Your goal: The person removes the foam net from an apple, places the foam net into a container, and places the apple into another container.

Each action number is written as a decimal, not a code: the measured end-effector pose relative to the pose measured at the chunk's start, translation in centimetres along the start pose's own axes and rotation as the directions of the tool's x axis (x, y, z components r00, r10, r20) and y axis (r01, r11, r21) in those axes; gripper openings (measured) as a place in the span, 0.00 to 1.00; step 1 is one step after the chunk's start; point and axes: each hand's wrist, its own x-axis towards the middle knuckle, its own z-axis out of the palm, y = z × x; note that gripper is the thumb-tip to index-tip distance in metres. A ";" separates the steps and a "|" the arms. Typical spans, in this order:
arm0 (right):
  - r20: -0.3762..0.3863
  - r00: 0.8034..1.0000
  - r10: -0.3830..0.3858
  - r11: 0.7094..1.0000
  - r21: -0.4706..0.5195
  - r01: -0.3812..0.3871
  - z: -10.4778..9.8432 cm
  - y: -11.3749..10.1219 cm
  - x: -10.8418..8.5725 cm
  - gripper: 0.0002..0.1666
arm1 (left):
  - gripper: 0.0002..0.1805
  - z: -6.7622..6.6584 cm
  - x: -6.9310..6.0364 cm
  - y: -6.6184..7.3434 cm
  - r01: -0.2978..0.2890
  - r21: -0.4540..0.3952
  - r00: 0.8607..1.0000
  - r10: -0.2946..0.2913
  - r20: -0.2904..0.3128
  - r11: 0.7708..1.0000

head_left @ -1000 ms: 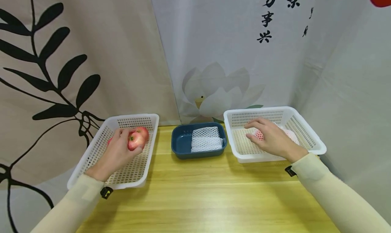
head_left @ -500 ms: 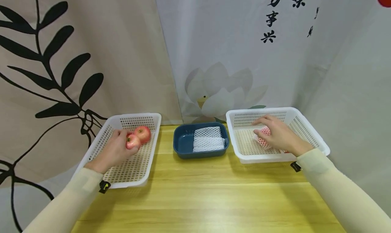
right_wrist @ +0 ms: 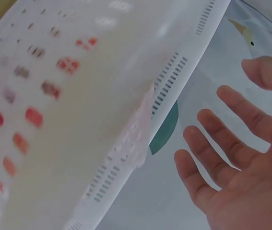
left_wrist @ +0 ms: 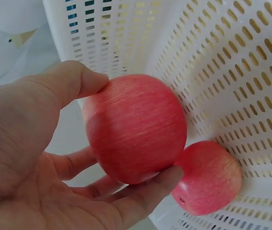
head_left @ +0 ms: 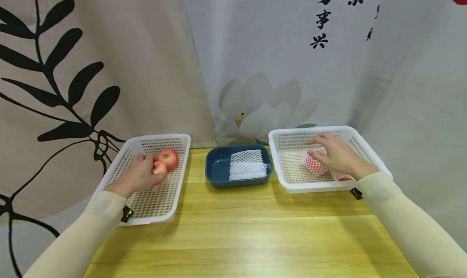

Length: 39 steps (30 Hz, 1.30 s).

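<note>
In the head view the left hand [head_left: 136,176] is in the left white basket [head_left: 179,189], thumb and fingers round a red apple [head_left: 159,170]. A second apple [head_left: 168,159] lies just beyond it. The left wrist view shows the held apple [left_wrist: 136,128] between thumb and fingertips, with another apple [left_wrist: 207,178] against the basket wall. Over the right white basket [head_left: 303,188] the right hand [head_left: 339,156] hovers with fingers spread and nothing held. Below it sit a net-wrapped fruit [head_left: 315,164] and another netted red fruit [head_left: 343,176], partly hidden by the hand.
Between the baskets stands a dark blue tray [head_left: 219,180] with white foam nets [head_left: 248,165] in its right part. All stand on a wooden table [head_left: 233,229] before a printed curtain [head_left: 255,59].
The right hand has drawn back to the right from the netted fruit, which shows more now. My left hand has stayed around the apple, shifting it slightly away from the farther one.
</note>
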 end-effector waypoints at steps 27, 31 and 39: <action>0.023 1.000 0.002 1.000 -0.019 -0.001 -1.5 1.4 0.3 0.25 | 0.50 0.3 1.3 -0.6 0.021 0.033 0.990 -0.025 0.140 0.999; 0.028 1.000 0.003 1.000 -0.021 -0.002 -1.6 1.6 0.4 0.26 | 0.52 0.6 1.5 -0.6 0.004 0.028 0.989 -0.008 0.148 1.000; 0.052 0.999 0.007 0.999 -0.033 -0.005 -1.9 2.1 0.6 0.28 | 0.49 0.8 1.7 -0.3 -0.024 0.050 0.989 0.016 0.146 0.998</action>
